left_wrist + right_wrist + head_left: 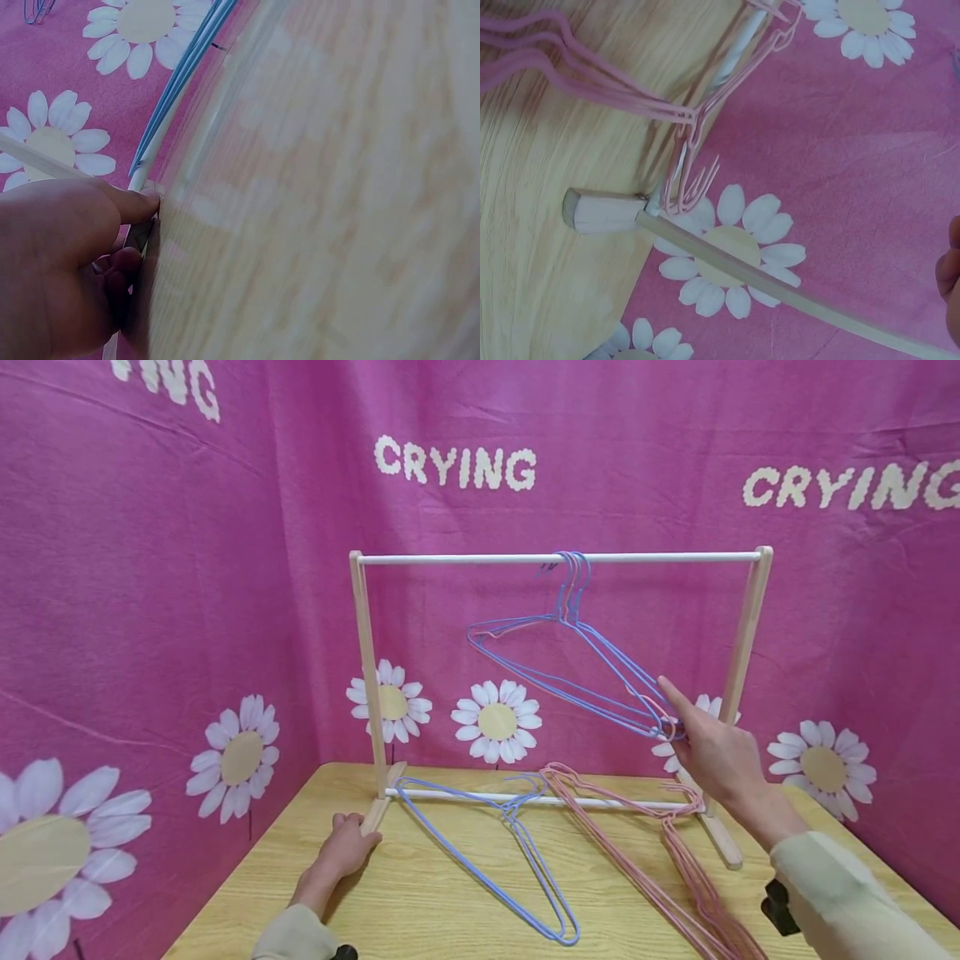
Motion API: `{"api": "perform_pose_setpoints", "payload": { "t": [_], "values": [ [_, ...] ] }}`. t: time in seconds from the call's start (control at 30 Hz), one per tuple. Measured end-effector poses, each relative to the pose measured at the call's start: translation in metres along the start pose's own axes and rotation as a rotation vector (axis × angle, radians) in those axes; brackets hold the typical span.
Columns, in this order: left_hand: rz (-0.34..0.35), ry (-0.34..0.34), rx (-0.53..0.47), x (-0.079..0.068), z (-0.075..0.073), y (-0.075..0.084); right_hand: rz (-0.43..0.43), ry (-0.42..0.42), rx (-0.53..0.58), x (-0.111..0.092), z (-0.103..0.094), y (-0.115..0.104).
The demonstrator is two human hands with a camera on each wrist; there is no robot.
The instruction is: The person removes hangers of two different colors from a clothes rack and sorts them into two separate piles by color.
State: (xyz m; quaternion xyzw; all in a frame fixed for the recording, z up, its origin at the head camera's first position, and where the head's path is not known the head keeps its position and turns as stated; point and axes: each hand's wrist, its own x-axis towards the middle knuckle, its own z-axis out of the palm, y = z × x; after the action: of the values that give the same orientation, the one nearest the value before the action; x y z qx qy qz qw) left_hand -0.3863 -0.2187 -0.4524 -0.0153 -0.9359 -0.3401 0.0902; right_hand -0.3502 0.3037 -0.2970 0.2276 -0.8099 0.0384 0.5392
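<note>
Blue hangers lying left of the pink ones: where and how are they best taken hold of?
Probably the neck of the blue hangers, pinched from above: the wires gather into a narrow bundle there, near the lower bar, whereas the rest spreads into wide triangles.

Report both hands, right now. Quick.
Left hand: closed, gripping the left rack foot.
Right hand: touching the hanging hangers at their right-hand corner; whether it grips cannot be told.

The pale, wood-grained worktop (pixel 420 914) carries the rack (pixel 743 647), which stands on two wooden feet (pixel 724 845). Blue hangers (pixel 512 811) lie left of centre at the rack, across its white lower bar (pixel 480 795); pink hangers (pixel 692 870) lie at its right half, also across that bar.
</note>
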Motion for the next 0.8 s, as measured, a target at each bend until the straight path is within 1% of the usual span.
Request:
{"api": "perform_pose_setpoints", "payload": {
  "t": [0.13, 0.27, 0.5, 0.8],
  "values": [
    [-0.003, -0.001, -0.001, 0.000, 0.000, 0.000, 0.021, 0.022, 0.009, 0.000, 0.002, -0.003],
    [-0.008, -0.002, -0.008, 0.000, 0.000, 0.000, 0.057, 0.025, 0.018, -0.001, 0.001, -0.005],
    [-0.008, 0.000, -0.008, -0.001, -0.001, 0.003, 0.122, 0.065, 0.014, 0.000, -0.008, -0.011],
    [-0.003, 0.002, -0.003, -0.003, -0.002, 0.004, 0.117, 0.147, 0.007, -0.004, -0.016, -0.013]
  ]
}}
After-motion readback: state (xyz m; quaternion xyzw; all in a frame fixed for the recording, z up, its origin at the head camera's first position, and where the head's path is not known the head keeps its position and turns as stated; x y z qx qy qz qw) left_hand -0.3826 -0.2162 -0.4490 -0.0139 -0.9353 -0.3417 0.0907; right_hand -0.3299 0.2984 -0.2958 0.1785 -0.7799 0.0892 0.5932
